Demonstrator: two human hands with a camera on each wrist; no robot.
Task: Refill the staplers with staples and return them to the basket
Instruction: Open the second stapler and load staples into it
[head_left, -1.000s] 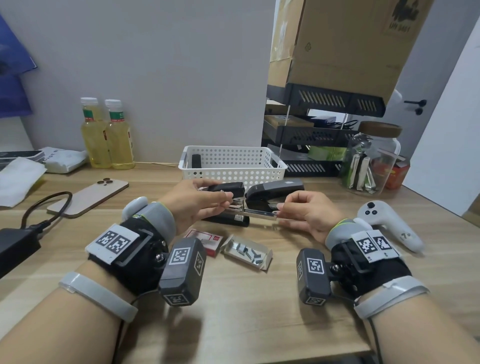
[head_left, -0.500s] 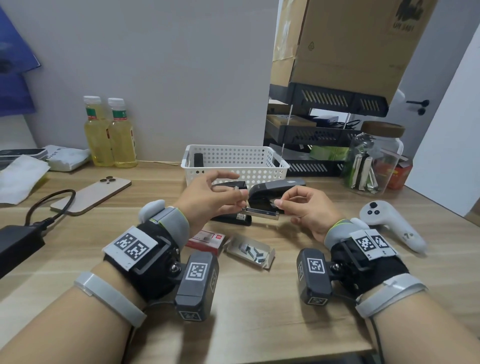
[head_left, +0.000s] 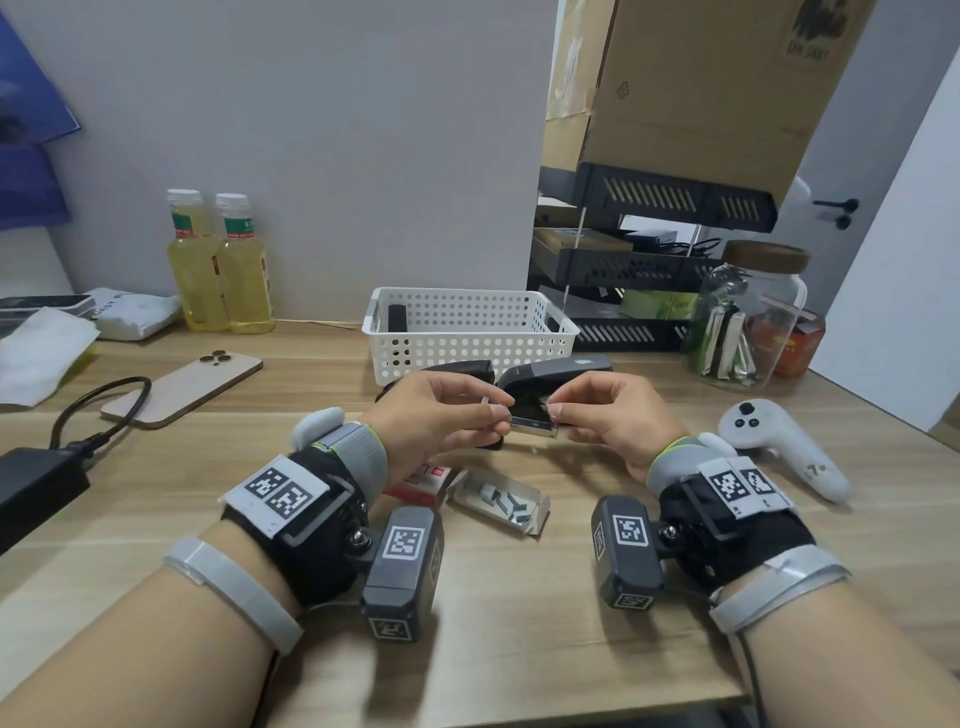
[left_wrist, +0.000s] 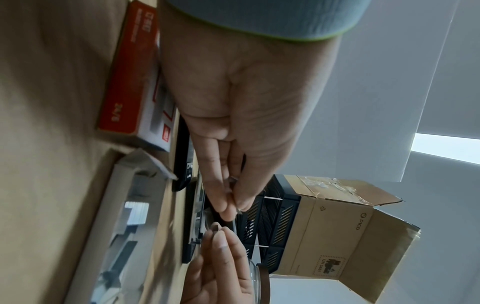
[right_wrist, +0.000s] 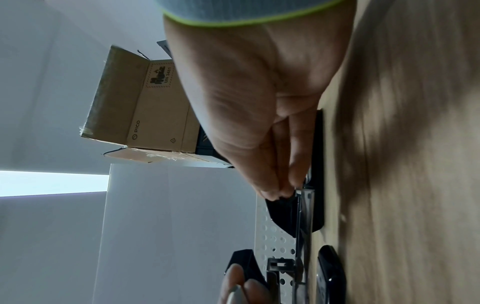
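A black stapler (head_left: 558, 370) stands in front of the white basket (head_left: 470, 340), its lid raised and its metal magazine (head_left: 535, 427) bared. My left hand (head_left: 493, 413) pinches a short silver staple strip (head_left: 487, 404) just left of the magazine; the left wrist view shows the pinch (left_wrist: 233, 203). My right hand (head_left: 556, 413) pinches the magazine's front end, seen also in the right wrist view (right_wrist: 281, 193). A second black stapler (head_left: 462, 368) lies behind my left hand. A third stapler (head_left: 397, 317) stands in the basket. An open tray of staples (head_left: 501, 500) and a red staple box (head_left: 431, 479) lie nearer me.
A phone (head_left: 182, 385), a black adapter with cable (head_left: 36, 491) and two bottles (head_left: 221, 265) are on the left. On the right are a white controller (head_left: 782, 449), a glass jar (head_left: 748, 322) and a black shelf rack (head_left: 649, 270) under a cardboard box (head_left: 701, 78).
My left hand lifted off the stapler with the staple strip and brought it right, close to my right fingertips. The right hand stayed at the magazine's front.
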